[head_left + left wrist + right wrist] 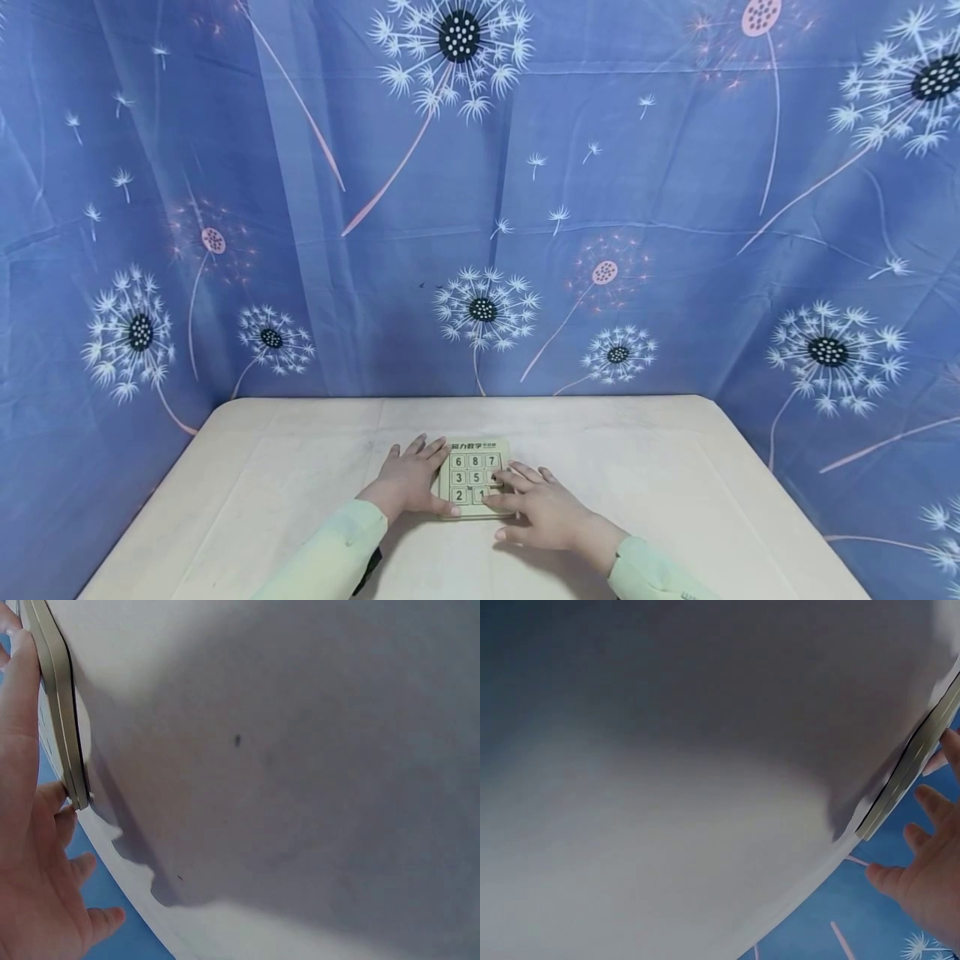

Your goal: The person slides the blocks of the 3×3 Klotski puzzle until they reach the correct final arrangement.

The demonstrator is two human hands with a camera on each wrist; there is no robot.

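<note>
Flat on the cream table (630, 454), around the middle of its visible width: pale green number board (475, 469), squarish, thin, smooth-looking. Dark Chinese heading (467, 446) along the far edge; below, small square tiles (459, 477) with dark numerals: 6 8 7, then 3 5 4, then 2 and 1. Near row's right end partly hidden by fingers. In the wrist views, a layered pale edge with a lengthwise seam and a dark line along the underside. Plastic or other material: cannot tell.

At the board's left side, left hand (411, 482): near corner under the thumb, far part of the edge against the forefinger, board held between; remaining fingers fanned beyond.

At the right side, right hand (551, 512): fingers spread wide, nearly straight, tips at tiles 4 and 1; thumb apart from the board. Firmness of contact: cannot tell.

Farther out, left sleeve (330, 550) and right sleeve (652, 571), pale green cloth, softly mottled on the left. Beneath the left one, a black object (367, 575), too hidden to name.

Behind, blue curtain (382, 333), creased and folded, printed with round white dandelion heads and slender pink stems.
</note>
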